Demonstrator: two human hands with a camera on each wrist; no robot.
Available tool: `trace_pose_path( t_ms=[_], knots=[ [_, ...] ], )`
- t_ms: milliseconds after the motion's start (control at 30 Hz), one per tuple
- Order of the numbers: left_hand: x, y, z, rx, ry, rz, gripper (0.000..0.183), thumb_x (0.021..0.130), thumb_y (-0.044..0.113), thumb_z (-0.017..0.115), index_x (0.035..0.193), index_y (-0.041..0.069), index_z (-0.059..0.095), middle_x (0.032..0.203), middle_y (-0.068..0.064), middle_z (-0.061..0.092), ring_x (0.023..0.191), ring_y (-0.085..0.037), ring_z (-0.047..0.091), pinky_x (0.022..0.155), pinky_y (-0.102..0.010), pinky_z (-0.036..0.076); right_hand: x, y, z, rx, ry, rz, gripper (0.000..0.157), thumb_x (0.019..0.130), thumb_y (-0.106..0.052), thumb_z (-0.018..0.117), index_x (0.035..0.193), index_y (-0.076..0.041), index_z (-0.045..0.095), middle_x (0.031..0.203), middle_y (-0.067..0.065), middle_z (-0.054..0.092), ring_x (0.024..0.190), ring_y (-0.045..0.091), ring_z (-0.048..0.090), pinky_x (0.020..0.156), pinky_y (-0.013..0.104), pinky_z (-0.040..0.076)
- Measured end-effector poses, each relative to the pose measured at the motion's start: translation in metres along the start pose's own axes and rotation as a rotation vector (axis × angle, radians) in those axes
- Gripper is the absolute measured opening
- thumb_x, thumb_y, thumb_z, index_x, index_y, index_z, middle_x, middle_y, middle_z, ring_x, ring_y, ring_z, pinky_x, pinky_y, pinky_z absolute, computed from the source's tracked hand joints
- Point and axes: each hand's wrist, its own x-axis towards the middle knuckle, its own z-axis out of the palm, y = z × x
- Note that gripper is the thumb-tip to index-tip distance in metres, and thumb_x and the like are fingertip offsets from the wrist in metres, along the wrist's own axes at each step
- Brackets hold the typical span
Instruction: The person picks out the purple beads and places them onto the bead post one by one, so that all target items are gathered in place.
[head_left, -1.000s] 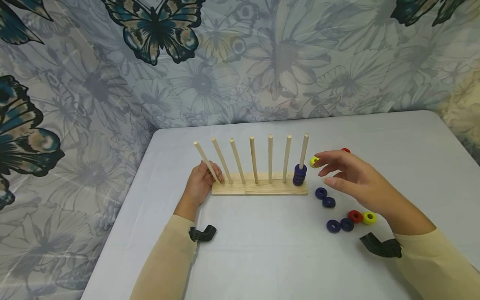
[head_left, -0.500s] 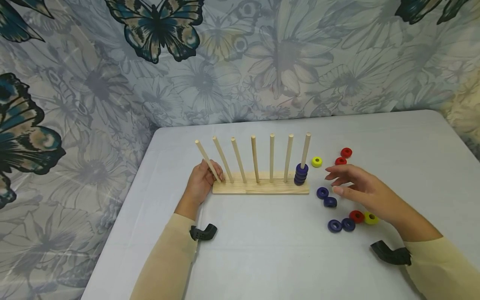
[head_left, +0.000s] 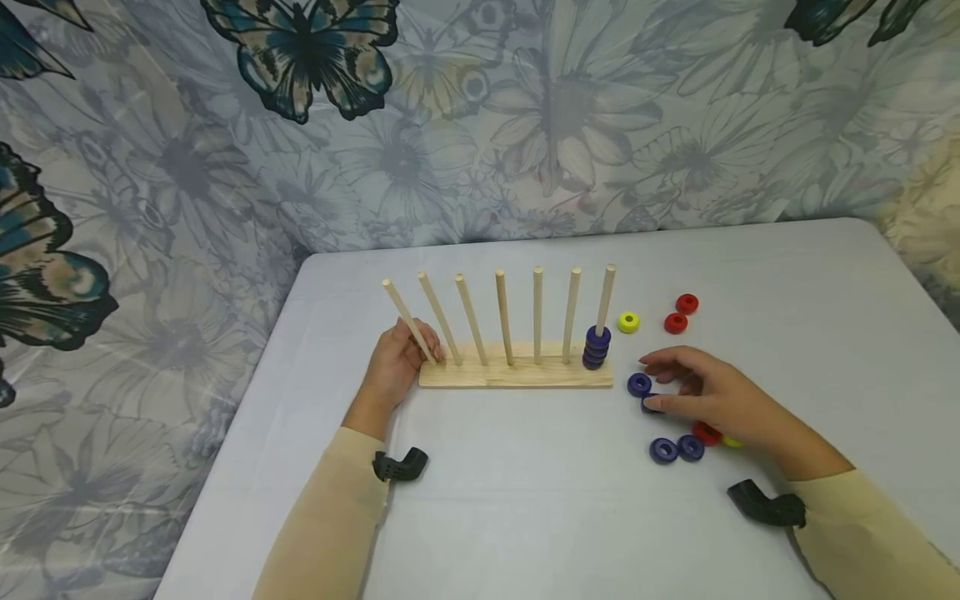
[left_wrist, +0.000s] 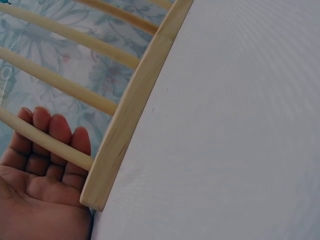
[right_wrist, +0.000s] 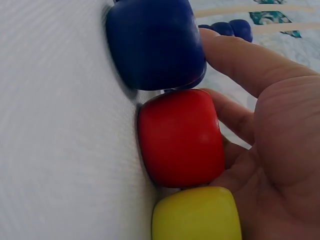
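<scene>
In the head view a wooden peg rack (head_left: 517,377) stands upright on the table, with several blue rings (head_left: 596,348) stacked on its rightmost peg. My left hand (head_left: 397,362) holds the rack's left end, its fingers (left_wrist: 60,131) bent behind the leftmost peg (left_wrist: 45,140). My right hand (head_left: 712,392) hovers right of the rack, thumb and fingers spread around two loose blue beads. The thumb partly covers the nearer bead; whether it touches cannot be told. The farther blue bead (head_left: 639,384) shows whole. In the right wrist view a red bead (right_wrist: 181,140) lies beside the palm.
Two blue beads (head_left: 677,450) lie nearer the front, beside a red bead and a partly hidden yellow bead (right_wrist: 197,215). Farther back are a yellow bead (head_left: 628,322) and two red beads (head_left: 681,313). Patterned cloth (head_left: 465,167) hangs behind the white table (head_left: 555,500).
My right hand has drawn back from beside the far yellow bead, then come down over the loose blue beads. The far red beads have come into full view. My left hand stays put.
</scene>
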Motion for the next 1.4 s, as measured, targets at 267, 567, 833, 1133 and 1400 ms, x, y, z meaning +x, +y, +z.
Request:
trace_pose_path(
  t_ms=[267,567,833,1133,1400],
  knots=[
    [0.0012,-0.0015,-0.003,-0.01,-0.033,0.02,0.066,0.101,0.073,0.058,0.086,0.01,0.066,0.084,-0.005,0.066,0.078,-0.017,0.067,0.078,-0.03,0.058,0.0013,0.0008,0.0013,-0.077,0.001,-0.025,0.05,0.093,-0.014,0.09,0.136,-0.005,0.068,0.126,0.007,0.072,0.11,0.024,0.063,0.087,0.023,0.052],
    [0.0006,-0.0011,-0.002,-0.014,-0.032,0.013,0.066,0.1,0.074,0.059,0.086,0.01,0.067,0.085,-0.004,0.067,0.078,-0.016,0.068,0.079,-0.029,0.058,0.0006,0.0002,0.0017,-0.105,0.011,-0.009,0.043,0.094,-0.012,0.089,0.132,-0.005,0.07,0.12,0.004,0.072,0.104,0.024,0.061,0.084,0.025,0.053],
    [-0.0001,-0.0001,-0.001,-0.009,-0.028,0.01,0.064,0.101,0.073,0.058,0.086,0.011,0.067,0.085,-0.004,0.067,0.079,-0.016,0.067,0.079,-0.029,0.058,-0.0012,-0.0027,0.001,-0.096,0.021,0.034,0.038,0.099,-0.018,0.085,0.133,-0.008,0.071,0.117,0.003,0.07,0.102,0.024,0.06,0.084,0.026,0.053],
    [-0.0002,0.0018,0.0003,-0.003,-0.022,0.012,0.066,0.1,0.074,0.057,0.086,0.011,0.067,0.084,-0.005,0.067,0.078,-0.016,0.067,0.078,-0.029,0.058,-0.0041,-0.0034,0.0009,-0.061,0.067,-0.002,0.033,0.1,-0.014,0.083,0.131,-0.01,0.072,0.112,0.002,0.068,0.098,0.024,0.06,0.08,0.024,0.053],
    [-0.0001,0.0017,0.0004,-0.005,-0.02,0.01,0.066,0.1,0.074,0.057,0.086,0.011,0.067,0.084,-0.005,0.067,0.078,-0.015,0.067,0.078,-0.029,0.058,-0.0055,-0.0049,-0.0003,-0.057,0.119,-0.02,0.031,0.1,-0.014,0.083,0.129,-0.012,0.074,0.115,0.001,0.068,0.098,0.019,0.061,0.081,0.019,0.053]
  ],
)
